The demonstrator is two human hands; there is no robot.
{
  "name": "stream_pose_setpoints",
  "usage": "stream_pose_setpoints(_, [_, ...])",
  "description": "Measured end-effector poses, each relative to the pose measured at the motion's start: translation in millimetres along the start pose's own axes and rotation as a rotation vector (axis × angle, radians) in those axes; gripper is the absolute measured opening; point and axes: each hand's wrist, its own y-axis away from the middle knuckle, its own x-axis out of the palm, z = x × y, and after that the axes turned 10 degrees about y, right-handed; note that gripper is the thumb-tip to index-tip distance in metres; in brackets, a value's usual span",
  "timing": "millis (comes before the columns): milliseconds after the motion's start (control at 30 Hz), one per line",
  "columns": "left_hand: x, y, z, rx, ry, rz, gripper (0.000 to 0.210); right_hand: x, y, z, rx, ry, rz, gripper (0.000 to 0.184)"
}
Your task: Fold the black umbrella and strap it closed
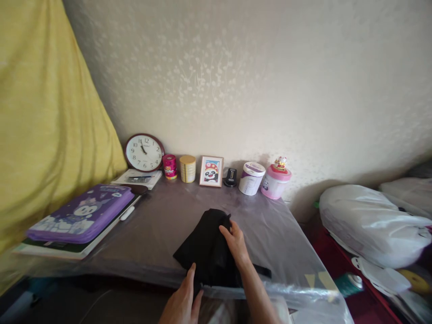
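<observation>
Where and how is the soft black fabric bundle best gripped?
Probably pinch the black fabric bundle by its pointed left corner, from the left: that corner juts out, clear of the right hand and the left hand.

Left hand [180, 300] nearer the body, fingers directed forward, right hand [235, 243] farther out, thumb extended, right forearm [258, 290] bare, angled inward.
</observation>
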Motion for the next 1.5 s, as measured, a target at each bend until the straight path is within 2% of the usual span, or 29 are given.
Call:
stream_pose_setpoints(233, [-7.4, -1, -4, -0.065, 0.047, 0.101, 0.053, 34, -12, -5, -0.025, 0.354, -0.065, 0.045])
stream_pose_setpoints(367, [-7.2, -2, -3, -0.108, 0.063, 0.098, 0.053, 41, -14, -4, -0.019, 0.492, 0.004, 0.044])
stream_pose_setpoints(433, [-5.6, -3, -1, -0.106, 0.081, 0.072, 0.053, 42, -14, -3, -0.021, 0.495, 0.051, 0.045])
stream_pose_setpoints(567, [-3.8, -2, 2, -0.062, 0.139, -0.014, 0.051, 44, -16, -3, -0.006, 0.313, 0.232, 0.050])
stream_pose_setpoints(633, [-4.8, -1, 2, -0.070, 0.167, -0.006, 0.051, 44, -17, -4, 0.003, 0.261, 0.277, 0.050])
stream_pose_setpoints(767, [-7.0, 0, -1, -0.132, 0.197, 0.042, 0.054, 43, -16, -2, -0.058, 0.340, 0.293, 0.045])
stream_pose_setpoints(967, [-11.5, 0, -9, -0.124, 0.195, -0.034, 0.060, 41, -15, 4, -0.070, 0.435, 0.294, 0.047])
stream_pose_setpoints(1067, [-19.7, -5, -19, -0.102, 0.144, 0.088, 0.068, 41, -15, 6, -0.070, 0.462, 0.296, 0.047])
stream_pose_setpoints(1167, [-26.0, -12, -28, -0.212, -0.006, 0.258, 0.067, 42, -14, 8, -0.089, 0.488, 0.276, 0.043])
stream_pose_setpoints(1267, [-24.8, -15, -26, -0.225, -0.006, 0.239, 0.061, 40, -9, 9, -0.141, 0.457, 0.279, 0.034])
stream_pose_setpoints(1333, [-20.9, -14, -21, -0.207, 0.035, 0.199, 0.059, 36, -3, 9, -0.234, 0.441, 0.262, 0.027])
stream_pose_setpoints(1500, [-13.5, -13, -15, -0.206, 0.048, 0.166, 0.059, 20, 5, 2, -0.529, 0.610, 0.045, 0.022])
